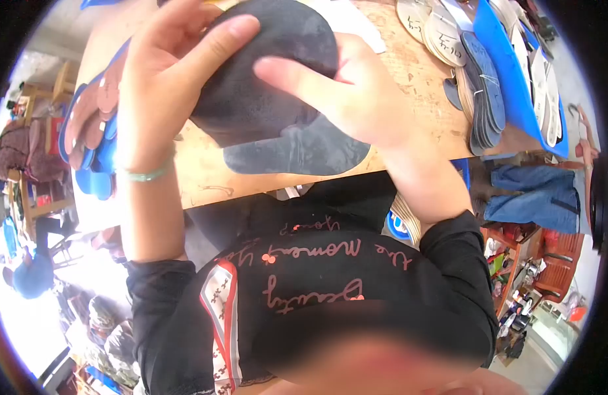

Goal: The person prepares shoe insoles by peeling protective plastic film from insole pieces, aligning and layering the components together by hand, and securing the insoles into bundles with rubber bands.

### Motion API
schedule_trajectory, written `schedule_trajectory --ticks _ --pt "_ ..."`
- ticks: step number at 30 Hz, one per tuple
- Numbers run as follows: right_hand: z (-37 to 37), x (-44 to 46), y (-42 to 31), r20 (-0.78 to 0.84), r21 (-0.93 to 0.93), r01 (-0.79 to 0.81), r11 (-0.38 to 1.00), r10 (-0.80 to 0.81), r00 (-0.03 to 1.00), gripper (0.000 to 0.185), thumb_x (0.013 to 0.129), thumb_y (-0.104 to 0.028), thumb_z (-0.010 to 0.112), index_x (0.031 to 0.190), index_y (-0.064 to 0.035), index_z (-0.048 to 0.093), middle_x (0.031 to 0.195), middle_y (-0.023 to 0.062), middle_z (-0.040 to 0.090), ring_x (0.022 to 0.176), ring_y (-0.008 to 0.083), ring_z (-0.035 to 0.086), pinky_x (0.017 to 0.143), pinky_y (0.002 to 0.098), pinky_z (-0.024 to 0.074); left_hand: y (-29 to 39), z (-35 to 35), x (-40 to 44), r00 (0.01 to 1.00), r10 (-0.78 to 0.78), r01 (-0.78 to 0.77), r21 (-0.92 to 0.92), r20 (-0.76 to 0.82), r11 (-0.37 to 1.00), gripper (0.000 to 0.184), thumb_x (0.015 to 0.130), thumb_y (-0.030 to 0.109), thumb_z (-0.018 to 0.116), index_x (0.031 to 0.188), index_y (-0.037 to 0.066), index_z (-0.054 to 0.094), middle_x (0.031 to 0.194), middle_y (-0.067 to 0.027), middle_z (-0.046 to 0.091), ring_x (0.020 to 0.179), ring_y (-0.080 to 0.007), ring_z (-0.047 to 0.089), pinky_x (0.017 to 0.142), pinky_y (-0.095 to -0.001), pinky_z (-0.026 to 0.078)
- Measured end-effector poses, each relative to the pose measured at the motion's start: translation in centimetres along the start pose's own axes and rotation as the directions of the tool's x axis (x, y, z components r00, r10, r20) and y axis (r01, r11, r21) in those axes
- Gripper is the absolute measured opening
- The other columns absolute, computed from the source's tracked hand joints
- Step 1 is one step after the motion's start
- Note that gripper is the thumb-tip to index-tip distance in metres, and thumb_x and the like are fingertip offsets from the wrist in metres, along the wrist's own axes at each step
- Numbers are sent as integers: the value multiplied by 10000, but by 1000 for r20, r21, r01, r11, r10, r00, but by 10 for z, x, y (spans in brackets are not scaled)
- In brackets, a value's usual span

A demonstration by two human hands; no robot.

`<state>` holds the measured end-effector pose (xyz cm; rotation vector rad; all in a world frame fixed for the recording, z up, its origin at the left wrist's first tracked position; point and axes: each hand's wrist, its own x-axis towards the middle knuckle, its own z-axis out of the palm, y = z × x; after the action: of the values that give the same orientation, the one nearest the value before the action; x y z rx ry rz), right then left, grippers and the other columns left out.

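Note:
Up close, a dark grey insole (287,39) with a rounded end is held above the wooden table. My left hand (162,85), a pale green bracelet at its wrist, grips its left side with the thumb on the face. My right hand (366,92) holds the right side, its thumb pressed flat on the surface and the other fingers mostly hidden behind. Whether the held piece is one layer or more, I cannot tell. Just below it, a second dark grey insole (304,155) lies at the near edge of the table (205,184).
On the right lie pale insoles (442,36) with handwritten marks and a tied bundle of dark insoles (485,92), beside a blue bin (505,49) holding more. Brown and blue insoles (97,125) are piled left. A person's jeans (534,197) show near a wooden chair (557,263).

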<state>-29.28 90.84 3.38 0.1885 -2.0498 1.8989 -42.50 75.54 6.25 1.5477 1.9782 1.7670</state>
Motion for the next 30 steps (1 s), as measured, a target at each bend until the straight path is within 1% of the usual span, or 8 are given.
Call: schedule_trajectory --ticks 4,6,10,14,18,20,25,30 --pt "1 13 18 -480 319 242 916 -64 875 239 883 -239 705 1040 -60 677 951 14 687 820 83 629 704 223 494 -28 15 -20 960 -194 278 -584 203 763 574 818 123 736 1323 4 492 987 -38 666 924 -129 623 803 -247 491" --pt "-14 10 26 -513 438 39 898 214 831 323 906 -256 676 1145 -49 609 1305 116 531 1025 118 581 886 289 477 -57 -8 -28 703 -356 580 -207 615 788 578 819 200 747 1307 3 508 1021 -35 652 917 -121 608 855 -277 478" --pt "-47 -18 72 -581 207 -155 966 249 775 274 861 -173 698 1070 0 661 983 66 695 870 126 650 780 256 503 -106 -13 -41 793 -545 605 -245 271 758 252 856 75 680 1090 5 618 936 1 662 855 -94 604 790 -243 474" --pt "-48 -41 125 -541 -55 -281 958 208 815 394 835 -175 699 1153 26 581 1030 109 682 912 217 657 813 317 506 -141 -12 -39 779 -607 524 369 155 767 327 843 242 705 1084 34 631 892 -46 665 813 -178 625 759 -304 487" --pt "-53 -58 141 -451 -774 -380 507 -19 892 530 770 -162 738 1228 -61 492 1123 124 589 1138 301 522 990 415 382 -163 10 -53 884 -467 304 709 40 636 464 795 362 738 1100 32 623 990 -143 644 886 -307 615 784 -360 481" --pt "-67 -59 123 -488 -786 -436 439 -7 873 595 781 -275 727 1281 -93 461 1257 131 506 1233 324 428 1042 516 270 -152 7 -57 984 -170 50 852 46 521 519 778 403 744 1135 49 618 1153 -178 590 1029 -358 562 864 -410 451" --pt "-179 -41 111 -544 -838 -541 70 -189 818 661 775 -386 710 1326 -120 461 1296 124 507 1256 300 423 1010 540 274 -117 -7 -69 971 -232 173 830 -54 530 523 822 338 714 1254 83 561 1318 -176 476 1226 -368 431 1019 -463 338" --pt "-264 -17 122 -619 -777 -575 -257 140 773 686 782 -412 696 1320 -41 486 1362 159 490 1289 310 421 1022 485 343 -111 -23 -88 951 -298 240 801 -81 549 502 847 283 694 1278 77 540 1351 -176 450 1273 -357 390 1061 -446 296"
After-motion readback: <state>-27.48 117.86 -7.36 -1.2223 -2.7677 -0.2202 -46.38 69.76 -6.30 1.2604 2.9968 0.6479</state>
